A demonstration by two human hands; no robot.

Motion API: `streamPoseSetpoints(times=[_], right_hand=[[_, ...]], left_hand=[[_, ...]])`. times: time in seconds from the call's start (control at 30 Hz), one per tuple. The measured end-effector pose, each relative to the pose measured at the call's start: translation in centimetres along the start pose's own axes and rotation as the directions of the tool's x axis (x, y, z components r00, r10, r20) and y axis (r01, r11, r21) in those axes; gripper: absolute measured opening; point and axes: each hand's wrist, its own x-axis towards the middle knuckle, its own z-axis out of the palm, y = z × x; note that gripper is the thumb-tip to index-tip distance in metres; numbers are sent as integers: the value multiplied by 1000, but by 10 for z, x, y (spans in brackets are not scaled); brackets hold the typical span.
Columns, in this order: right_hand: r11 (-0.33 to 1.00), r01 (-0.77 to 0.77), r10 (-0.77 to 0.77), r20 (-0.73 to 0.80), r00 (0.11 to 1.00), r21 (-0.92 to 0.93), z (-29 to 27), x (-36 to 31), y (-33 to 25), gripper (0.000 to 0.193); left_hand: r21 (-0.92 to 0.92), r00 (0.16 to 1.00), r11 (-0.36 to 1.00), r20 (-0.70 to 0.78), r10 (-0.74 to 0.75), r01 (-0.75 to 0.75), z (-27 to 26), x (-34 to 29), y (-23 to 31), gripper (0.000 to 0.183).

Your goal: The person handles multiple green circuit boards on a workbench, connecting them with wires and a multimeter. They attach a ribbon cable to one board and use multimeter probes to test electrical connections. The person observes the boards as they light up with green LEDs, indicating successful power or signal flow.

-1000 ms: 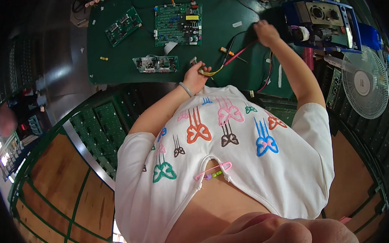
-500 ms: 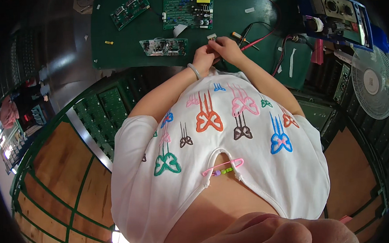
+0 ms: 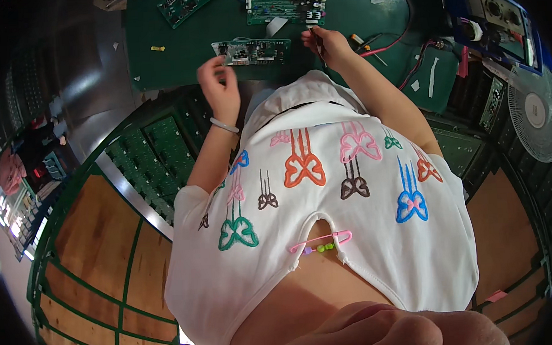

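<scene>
My left hand (image 3: 217,88) is at the left end of a small circuit board (image 3: 257,52) with a clear part on top. Its fingers are slightly blurred and loosely curved apart, with nothing visible between them. Whether a fingertip touches the board, I cannot tell. To the right of that board, my right hand (image 3: 333,47) is closed around a thin dark object (image 3: 319,48) whose kind is not clear. The fingertips are close to the lower edge of a large green circuit board (image 3: 283,6). A white piece (image 3: 276,26) lies between the two boards.
Another circuit board (image 3: 186,3) with display digits lies at the far left. Red and black leads and an orange-handled screwdriver (image 3: 359,40) lie right of my right hand. A blue-framed device (image 3: 496,20) stands at the right above a fan (image 3: 538,115). A yellow bit (image 3: 158,49) lies left.
My hands were together at the table's near edge by a small white connector. They have parted: the left moved left to the small board, the right slightly up and right. The view has shifted slightly.
</scene>
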Motion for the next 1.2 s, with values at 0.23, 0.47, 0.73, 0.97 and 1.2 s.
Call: streamPoseSetpoints(times=[0.23,0.47,0.73,0.97,1.2], right_hand=[[999,20,-17,-67,998,43,7,14,0,22],[1000,-2,-1,-107,994,-27,8,16,-6,21],[999,31,-33,-121,992,-16,14,14,-3,22],[998,4,-13,-130,991,-64,9,19,-5,23],[989,-87,62,-193,979,-123,17,20,-12,24]], left_hand=[[17,983,983,5,-183,183,-7,7,-55,68],[-56,981,983,90,-169,174,9,17,-78,54],[-119,985,981,96,-145,156,12,21,-81,47],[-181,989,974,72,-127,139,17,23,-79,46],[-196,986,969,109,-129,149,18,24,-77,46]])
